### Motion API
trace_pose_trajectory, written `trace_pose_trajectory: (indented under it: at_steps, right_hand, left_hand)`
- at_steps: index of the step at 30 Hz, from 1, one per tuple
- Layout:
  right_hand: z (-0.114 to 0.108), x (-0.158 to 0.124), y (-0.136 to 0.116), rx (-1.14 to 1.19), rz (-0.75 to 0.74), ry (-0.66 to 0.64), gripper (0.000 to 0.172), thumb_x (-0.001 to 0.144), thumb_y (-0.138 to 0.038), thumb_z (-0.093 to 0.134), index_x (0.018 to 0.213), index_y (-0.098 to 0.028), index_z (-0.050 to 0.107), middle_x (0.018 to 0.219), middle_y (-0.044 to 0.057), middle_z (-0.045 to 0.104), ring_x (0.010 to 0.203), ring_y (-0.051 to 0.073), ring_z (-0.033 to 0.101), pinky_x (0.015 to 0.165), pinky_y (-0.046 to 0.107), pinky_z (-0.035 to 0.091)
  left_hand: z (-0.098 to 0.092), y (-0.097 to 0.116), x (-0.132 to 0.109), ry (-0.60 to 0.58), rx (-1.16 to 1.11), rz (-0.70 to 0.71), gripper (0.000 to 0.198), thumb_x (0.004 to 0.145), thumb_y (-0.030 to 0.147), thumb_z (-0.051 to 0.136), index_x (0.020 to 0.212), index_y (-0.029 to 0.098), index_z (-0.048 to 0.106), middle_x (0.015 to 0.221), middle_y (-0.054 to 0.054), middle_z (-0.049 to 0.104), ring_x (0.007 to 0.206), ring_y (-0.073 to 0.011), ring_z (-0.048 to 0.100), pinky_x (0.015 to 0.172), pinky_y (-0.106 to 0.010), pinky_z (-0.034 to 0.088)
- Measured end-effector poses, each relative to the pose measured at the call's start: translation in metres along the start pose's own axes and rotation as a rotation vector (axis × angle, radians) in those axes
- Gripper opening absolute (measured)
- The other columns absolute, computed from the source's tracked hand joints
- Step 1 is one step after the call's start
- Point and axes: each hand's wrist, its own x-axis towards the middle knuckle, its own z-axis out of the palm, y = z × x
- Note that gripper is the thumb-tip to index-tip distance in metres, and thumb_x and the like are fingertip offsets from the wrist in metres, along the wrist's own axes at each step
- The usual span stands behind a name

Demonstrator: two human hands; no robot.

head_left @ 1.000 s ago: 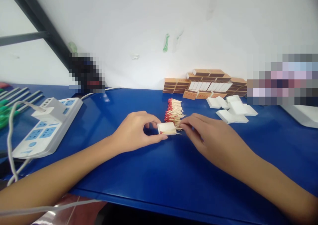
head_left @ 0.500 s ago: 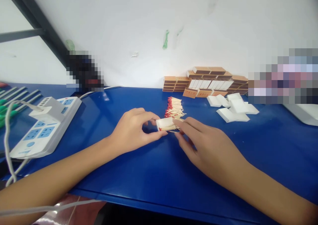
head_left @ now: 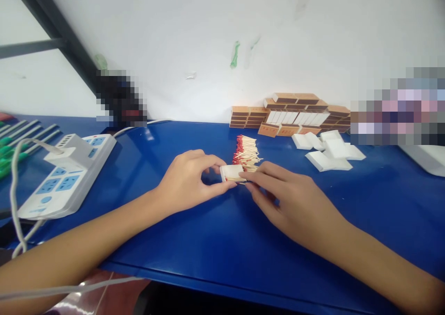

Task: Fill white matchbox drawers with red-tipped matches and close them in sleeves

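Observation:
My left hand (head_left: 191, 178) grips a small white matchbox tray (head_left: 232, 171) by its left end, thumb along the near side and fingers behind. Some matches (head_left: 235, 179) lie along the tray's near side. My right hand (head_left: 292, 199) is at the tray's right end, its fingertips closed around the matchstick ends there, which they partly cover. Just behind the tray lies a pile of loose matches (head_left: 247, 149), red heads to the left and pale sticks to the right.
Matchboxes (head_left: 295, 106) are stacked against the wall. Several white trays (head_left: 330, 152) lie on the blue table (head_left: 194, 245) at right. At left are a power strip (head_left: 69, 180) with a white cable and green-handled tools (head_left: 14, 153). A blurred patch covers the far right.
My right fingertips have moved slightly left and down onto the tray's end, and the matches sit further inside it. The view has shifted slightly.

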Motion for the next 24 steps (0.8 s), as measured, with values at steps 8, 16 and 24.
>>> trace_pose_trajectory:
  at_steps: [8,16,24]
  right_hand:
    - [-0.006,0.002,0.018,0.070,-0.060,-0.068,0.030,0.106,-0.021,0.050,0.126,-0.021,0.073,0.109,0.009,0.071,0.080,0.017,0.068,0.069,0.031,0.052]
    - [0.000,0.004,0.021,-0.002,0.055,-0.265,0.009,0.101,-0.023,0.059,0.098,-0.021,0.067,0.093,0.003,0.069,0.070,0.016,0.064,0.063,0.029,0.047]
    - [-0.009,0.008,0.026,-0.018,0.078,-0.230,0.015,0.105,-0.027,0.050,0.092,-0.021,0.057,0.092,0.004,0.067,0.068,0.017,0.061,0.061,0.030,0.044]
  left_hand:
    - [-0.012,-0.010,0.010,0.031,0.050,-0.036,0.027,0.086,0.046,0.081,0.099,0.022,0.079,0.085,0.000,0.078,0.074,-0.0153,0.069,0.070,-0.028,0.050]
    - [-0.014,-0.017,0.012,-0.090,-0.065,0.026,0.030,0.086,0.044,0.082,0.106,0.023,0.079,0.087,0.000,0.077,0.074,-0.0130,0.067,0.071,-0.026,0.051]
    - [-0.013,-0.020,0.011,-0.146,-0.050,0.079,0.030,0.086,0.043,0.081,0.107,0.023,0.078,0.085,0.000,0.075,0.076,-0.0145,0.067,0.072,-0.027,0.050]
